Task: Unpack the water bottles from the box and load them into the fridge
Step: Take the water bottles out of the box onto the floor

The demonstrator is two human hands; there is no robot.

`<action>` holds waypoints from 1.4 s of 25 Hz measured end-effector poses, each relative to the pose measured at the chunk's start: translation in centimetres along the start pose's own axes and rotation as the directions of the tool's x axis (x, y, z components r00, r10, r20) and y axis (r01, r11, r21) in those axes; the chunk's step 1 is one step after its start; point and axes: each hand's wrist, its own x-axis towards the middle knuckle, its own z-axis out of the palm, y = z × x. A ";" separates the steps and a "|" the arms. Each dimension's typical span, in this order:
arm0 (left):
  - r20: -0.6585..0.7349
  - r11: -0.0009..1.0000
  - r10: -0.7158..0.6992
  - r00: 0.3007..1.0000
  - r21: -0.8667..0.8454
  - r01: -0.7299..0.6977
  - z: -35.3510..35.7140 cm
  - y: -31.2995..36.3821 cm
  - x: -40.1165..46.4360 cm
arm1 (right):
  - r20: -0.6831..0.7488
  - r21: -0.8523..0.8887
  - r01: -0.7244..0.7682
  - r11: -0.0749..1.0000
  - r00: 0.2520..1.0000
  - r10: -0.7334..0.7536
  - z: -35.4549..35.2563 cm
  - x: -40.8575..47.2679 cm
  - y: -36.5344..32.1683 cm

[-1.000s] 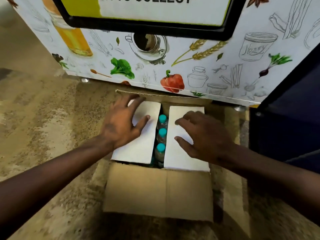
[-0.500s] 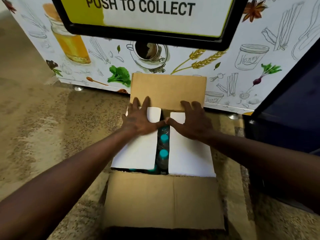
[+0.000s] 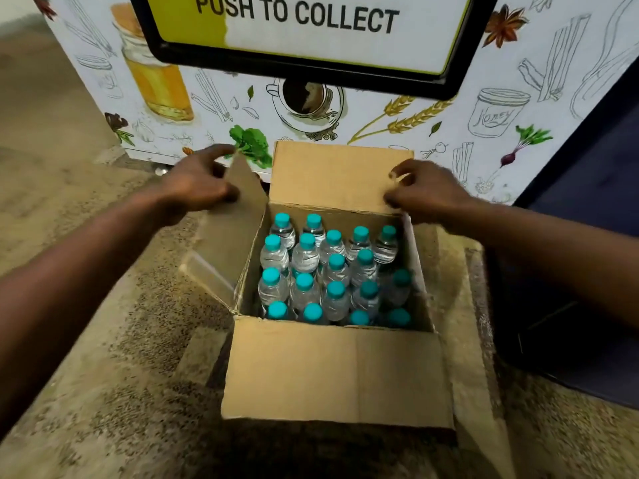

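Now we have the cardboard box (image 3: 337,371) standing on the speckled floor (image 3: 86,340), pushed up close to the illustrated cabinet (image 3: 380,126) with its "PUSH TO COLLECT" panel (image 3: 297,25), so the bottles sit within easy reach of both arms. Our left hand (image 3: 195,183) grips the top edge of the left flap (image 3: 230,236), fingers curled over it, and holds it out to the side so it cannot fall across the opening. Our right hand (image 3: 423,191) pinches the right corner of the far flap (image 3: 340,174) between thumb and bent fingers, and the flap stands upright against the cabinet. The near flap (image 3: 337,371) hangs down toward us. With all of them spread, the water bottles (image 3: 328,271) show fully: clear, teal-capped, packed upright in tight rows inside the box, none lifted out. We judge that unpacking proper has not begun; freeing a hand for a first bottle seems next, and the released flap may swing back.
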 end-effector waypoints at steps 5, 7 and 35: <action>-0.081 0.907 -0.004 0.997 0.419 0.038 -1.5 -5.0 -2.4 | -0.166 -0.115 -0.090 0.989 0.984 0.070 -5.6 -1.5 4.0; -0.003 0.863 -0.053 0.999 0.503 0.047 0.0 -6.2 -3.6 | -0.174 -0.335 -0.115 0.935 0.983 0.059 -6.0 -1.6 5.7; 0.252 0.550 0.088 0.964 0.794 -0.258 6.4 -0.1 -8.5 | 0.263 -0.517 -0.046 0.855 0.942 0.210 1.9 -8.1 6.8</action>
